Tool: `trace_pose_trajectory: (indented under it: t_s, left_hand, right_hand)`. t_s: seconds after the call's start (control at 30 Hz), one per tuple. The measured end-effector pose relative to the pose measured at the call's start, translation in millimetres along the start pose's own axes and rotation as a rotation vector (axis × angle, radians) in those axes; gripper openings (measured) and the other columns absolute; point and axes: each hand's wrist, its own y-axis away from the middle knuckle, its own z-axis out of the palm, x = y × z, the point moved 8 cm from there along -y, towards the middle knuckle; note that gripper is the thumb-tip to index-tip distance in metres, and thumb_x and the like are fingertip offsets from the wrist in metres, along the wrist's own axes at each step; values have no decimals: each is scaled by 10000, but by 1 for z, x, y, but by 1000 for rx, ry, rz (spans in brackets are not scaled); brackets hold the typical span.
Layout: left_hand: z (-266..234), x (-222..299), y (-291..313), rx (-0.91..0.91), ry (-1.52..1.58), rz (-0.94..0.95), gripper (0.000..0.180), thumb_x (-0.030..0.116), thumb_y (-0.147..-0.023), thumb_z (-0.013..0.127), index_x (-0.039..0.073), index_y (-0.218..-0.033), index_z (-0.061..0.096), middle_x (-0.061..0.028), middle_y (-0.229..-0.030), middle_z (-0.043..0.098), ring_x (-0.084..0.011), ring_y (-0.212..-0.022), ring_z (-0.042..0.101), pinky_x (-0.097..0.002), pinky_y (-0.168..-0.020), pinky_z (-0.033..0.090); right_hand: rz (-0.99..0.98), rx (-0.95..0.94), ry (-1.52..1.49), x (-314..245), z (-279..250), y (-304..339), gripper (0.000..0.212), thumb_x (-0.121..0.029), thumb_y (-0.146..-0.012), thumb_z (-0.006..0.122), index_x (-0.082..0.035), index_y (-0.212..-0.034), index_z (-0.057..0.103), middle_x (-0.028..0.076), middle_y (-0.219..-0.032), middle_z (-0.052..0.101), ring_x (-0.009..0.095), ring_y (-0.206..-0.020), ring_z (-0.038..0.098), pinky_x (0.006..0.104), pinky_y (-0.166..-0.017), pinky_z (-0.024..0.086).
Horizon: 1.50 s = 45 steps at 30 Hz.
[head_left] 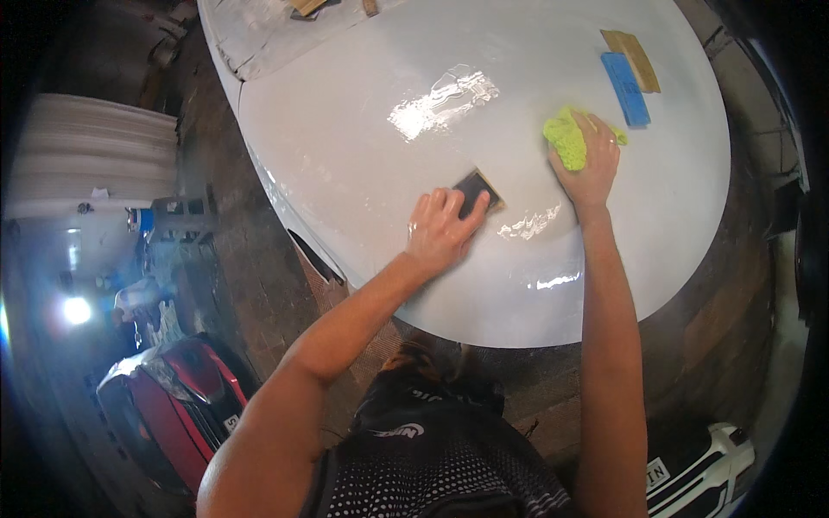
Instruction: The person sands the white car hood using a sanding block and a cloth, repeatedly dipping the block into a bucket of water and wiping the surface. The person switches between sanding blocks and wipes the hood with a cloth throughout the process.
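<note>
A large white car panel (328, 129), probably a hood, spreads out before me with wet, shiny patches. My left hand (439, 229) presses a small dark sanding block (474, 192) against its middle; a thin tan edge, likely sandpaper, shows along the block's right side. Farther right, my right hand (596, 164) grips a crumpled yellow-green cloth (566, 140) resting on the panel. Beyond that hand lie a long blue sanding block (625, 90) and, partly beneath or beside it, a brown strip of sandpaper (639, 60).
Brown pieces (307, 7) lie at the panel's far left. On the floor to the left stands a red car bumper (168, 401), near a bright lamp (76, 309). A white bumper (712, 466) sits at the lower right. The panel's rounded edge curves close to my body.
</note>
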Motion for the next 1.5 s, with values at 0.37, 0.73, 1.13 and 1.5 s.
trace_pose_trajectory:
  t_s: [0.37, 0.73, 1.13, 1.5]
  left_hand:
    - [0, -30, -35, 87, -7, -158, 293, 298, -953, 635, 74, -1118, 726, -231, -872, 600, -423, -913, 611, -516, -810, 496]
    - [-49, -119, -92, 481, -377, -162, 401, 349, -963, 600, 92, -1260, 677, -237, -1031, 615, -414, -1001, 596, -549, -833, 482]
    - [-68, -141, -109, 392, -185, -258, 285, 281, -970, 585, 96, -1161, 690, -235, -975, 633, -429, -908, 603, -568, -778, 476]
    - [-74, -95, -113, 109, 12, -197, 454, 342, -994, 602, 8, -1301, 614, -308, -1257, 632, -389, -1165, 618, -528, -966, 492]
  right_hand:
    - [7, 12, -31, 7, 6, 4, 700, -329, -717, 841, -224, -1369, 608, 89, -1346, 566, 327, -1266, 520, 484, -994, 410]
    - [-22, 4, -83, -16, 14, 0, 698, -321, -725, 843, -218, -1373, 605, 97, -1347, 567, 327, -1253, 528, 482, -1029, 406]
    - [-17, -7, -85, -14, 12, 3, 698, -312, -725, 841, -217, -1375, 605, 100, -1347, 565, 330, -1266, 515, 492, -1023, 407]
    - [-14, -12, -81, -15, 11, -4, 707, -326, -714, 839, -210, -1373, 609, 103, -1364, 556, 328, -1265, 522, 490, -1006, 407]
